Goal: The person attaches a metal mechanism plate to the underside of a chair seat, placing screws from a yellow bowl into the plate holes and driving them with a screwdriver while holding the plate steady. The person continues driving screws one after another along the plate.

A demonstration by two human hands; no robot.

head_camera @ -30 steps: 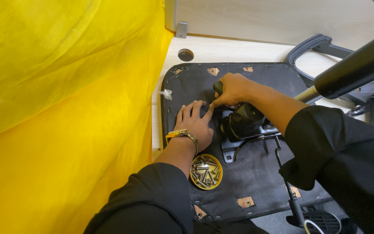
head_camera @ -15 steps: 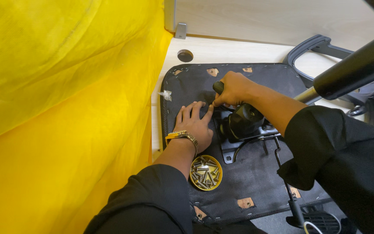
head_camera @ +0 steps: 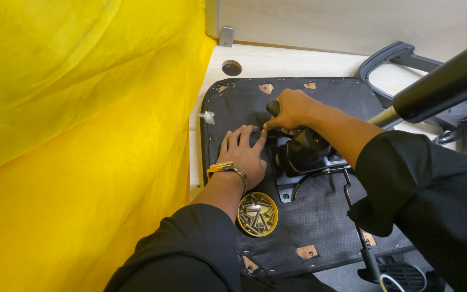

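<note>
1. The right hand is curled tight around a short black tool handle, which pokes out on the thumb side; the fingers fully wrap it (the tip of the tool is hidden under the hand).
2. The left hand lies flat and open, palm down, fingers spread on the black fabric-covered chair seat underside, holding nothing. A gold metal wristwatch sits on its wrist.
3. The black metal chair mechanism plate is bolted near the middle of the seat underside, just beside the left hand's thumb and directly below the right hand.
4. A small round gold tin of dark screws rests on the seat underside, close to the left wrist.
5. A yellow cloth sheet hangs along the seat underside's left edge.
6. A black cylindrical chair column slants above the seat underside's right part.
</note>
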